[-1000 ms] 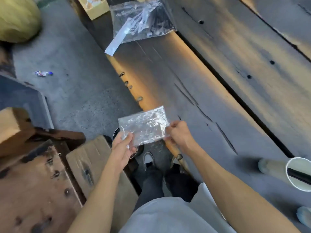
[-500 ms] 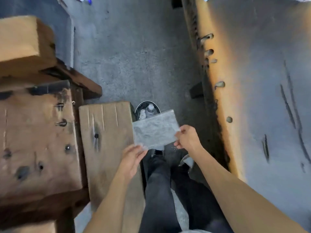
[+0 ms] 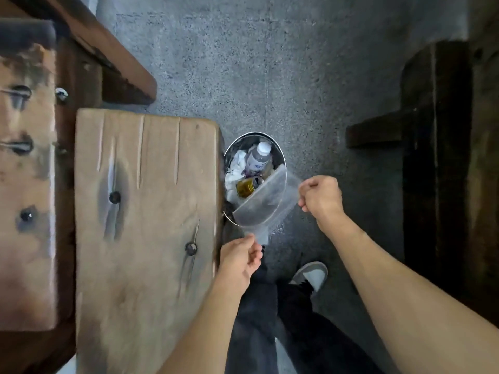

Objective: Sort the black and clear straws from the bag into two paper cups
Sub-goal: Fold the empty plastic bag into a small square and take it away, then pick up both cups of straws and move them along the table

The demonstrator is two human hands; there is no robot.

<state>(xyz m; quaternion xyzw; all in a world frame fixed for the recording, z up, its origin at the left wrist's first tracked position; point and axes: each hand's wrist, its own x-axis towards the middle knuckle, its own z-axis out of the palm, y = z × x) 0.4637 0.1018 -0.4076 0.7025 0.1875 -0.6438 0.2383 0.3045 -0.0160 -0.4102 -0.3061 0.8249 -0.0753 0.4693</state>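
- I held the empty clear bag stretched between my two hands, just over the near rim of the metal bin on the floor.
- My right hand was closed in a fist, pinching the bag's right corner; my left hand was curled, with its fingertips nipping the bag's lower, near corner.
- The bag's long axis ran on a slant, from my left hand low and close to my body up to my right hand farther out and to the right.
- Most of the bag hung over the bin's mouth, ahead of both hands, and partly covered the rubbish inside: a plastic bottle, a yellow can and crumpled white tissue.
- My left hand was nearer the bin's rim and tight beside the wooden bench; my right stood just outside the rim on the far side.
- I saw no straws in the bag, and neither paper cup was in view, so I judged the sorting done and this the throwing-away of the bag.
- The drop would call for both hands to let go together, since the bin lay straight ahead and below the bag.
- My shoe stood on the concrete floor just behind the bin.
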